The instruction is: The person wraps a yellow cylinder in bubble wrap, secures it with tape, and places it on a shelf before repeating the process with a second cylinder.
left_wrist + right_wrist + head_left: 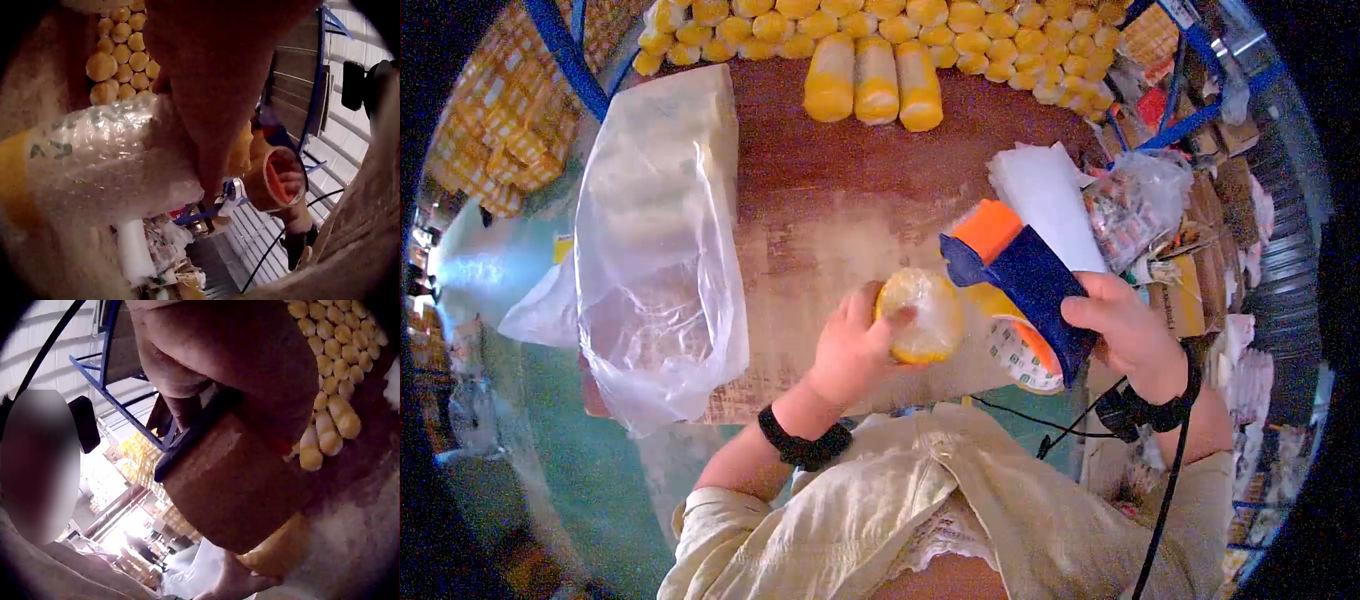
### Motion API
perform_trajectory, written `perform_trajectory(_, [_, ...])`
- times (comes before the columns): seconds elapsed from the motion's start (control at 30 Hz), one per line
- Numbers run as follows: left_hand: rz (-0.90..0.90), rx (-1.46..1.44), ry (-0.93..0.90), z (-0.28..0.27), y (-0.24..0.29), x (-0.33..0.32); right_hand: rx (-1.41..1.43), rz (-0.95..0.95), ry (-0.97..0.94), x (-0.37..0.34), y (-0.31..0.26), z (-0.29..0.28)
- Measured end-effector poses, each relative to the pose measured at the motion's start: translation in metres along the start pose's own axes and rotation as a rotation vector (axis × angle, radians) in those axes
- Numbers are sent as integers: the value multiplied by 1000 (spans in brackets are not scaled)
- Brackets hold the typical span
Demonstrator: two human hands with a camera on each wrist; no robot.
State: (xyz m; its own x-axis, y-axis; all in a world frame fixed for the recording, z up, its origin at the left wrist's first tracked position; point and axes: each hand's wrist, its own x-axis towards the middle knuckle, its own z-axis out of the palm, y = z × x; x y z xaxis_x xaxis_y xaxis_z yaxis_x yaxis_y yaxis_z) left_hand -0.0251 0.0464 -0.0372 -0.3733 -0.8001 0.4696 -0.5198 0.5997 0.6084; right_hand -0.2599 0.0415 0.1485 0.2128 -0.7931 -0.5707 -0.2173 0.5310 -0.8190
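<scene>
In the head view the left hand (pixel 852 348) grips a bubble-wrapped roll (pixel 930 312) with yellow tape on it, its end facing up; the left wrist view shows the clear wrap (pixel 119 162) and a yellow band at the far end. The right hand (pixel 1128 325) holds a blue and orange tape dispenser (pixel 1035 280), fingers curled round its body, with a tape roll (pixel 1022 358) in it. The dispenser is tilted just right of the wrapped roll. Whether tape joins the two, I cannot tell.
Three wrapped rolls (pixel 876 82) lie at the table's back before a stack of similar rolls (pixel 970 45). A clear plastic bag (pixel 662 270) lies at the left, white sheets (pixel 1050 195) at the right. A black cable (pixel 1165 520) hangs from the right wrist.
</scene>
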Motion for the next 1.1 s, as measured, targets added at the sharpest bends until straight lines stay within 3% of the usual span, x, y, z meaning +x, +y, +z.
perform_trajectory(0.13, [52, -74, 132, 4, 11, -5, 103, 94, 35, 5, -28, 39])
perform_trajectory(0.23, [25, -134, 163, 4, 12, -10, -10, 428, 13, 15, -2, 42])
perform_trajectory(0.27, [20, -160, 152, 3, 11, -11, 12, 415, 91, 16, 16, 37])
perform_trajectory(0.33, [-8, -224, 115, 7, 9, -14, 57, 394, 5, 11, 3, 53])
perform_trajectory(0.4, [-139, -615, 86, 15, 2, -13, 47, 393, 36, 11, 3, 55])
perform_trajectory(0.47, [-81, -654, 128, 14, -1, -11, 37, 390, 73, 11, 11, 49])
perform_trajectory(0.53, [144, -330, 230, 1, -1, -9, 108, 361, 69, 11, 12, 51])
perform_trajectory(0.67, [159, -288, 212, 2, -1, -6, 257, 307, 98, 8, 20, 49])
perform_trajectory(0.77, [180, -226, 195, 5, -2, -5, 298, 328, 4, 5, 18, 45])
perform_trajectory(1.03, [251, -35, 142, -1, -2, 4, 231, 301, 144, -12, 21, 42])
perform_trajectory(1.1, [200, -60, 158, 2, -6, 7, 161, 303, 173, -24, 32, 35])
